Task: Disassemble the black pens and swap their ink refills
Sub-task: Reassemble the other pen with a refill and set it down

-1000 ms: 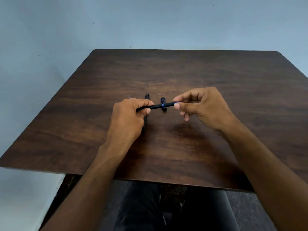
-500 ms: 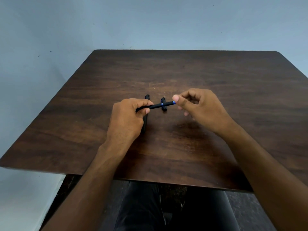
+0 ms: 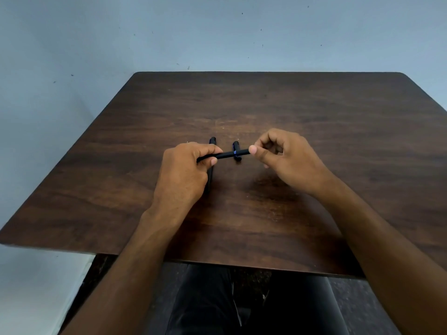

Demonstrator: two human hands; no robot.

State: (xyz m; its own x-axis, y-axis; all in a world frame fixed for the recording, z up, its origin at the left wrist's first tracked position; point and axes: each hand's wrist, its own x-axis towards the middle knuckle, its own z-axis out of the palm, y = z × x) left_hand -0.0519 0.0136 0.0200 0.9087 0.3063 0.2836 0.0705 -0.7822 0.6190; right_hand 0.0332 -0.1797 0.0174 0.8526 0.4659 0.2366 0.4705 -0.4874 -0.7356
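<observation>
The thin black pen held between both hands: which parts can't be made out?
- Head view: the thin black pen has its left end hidden inside the left hand.
- Right tip: covered by the right hand thumb.
- Ink refill: not visible.
- Blue ring: too small to read.

Your left hand (image 3: 182, 172) is fisted, back of hand up, thumb tip pressed vs index on front side, gripping a pen (image 3: 226, 155) that sticks out to the right. Left forearm runs up from bottom-left, wrist straight. Your right hand (image 3: 287, 163) sits just right of it, fingers curled in loosely, thumb tip touching the pen's end; can't tell if it's actually pinching. Right forearm comes in from bottom-right, wrist bent slightly inward. Both hands raised off the surface.
</observation>
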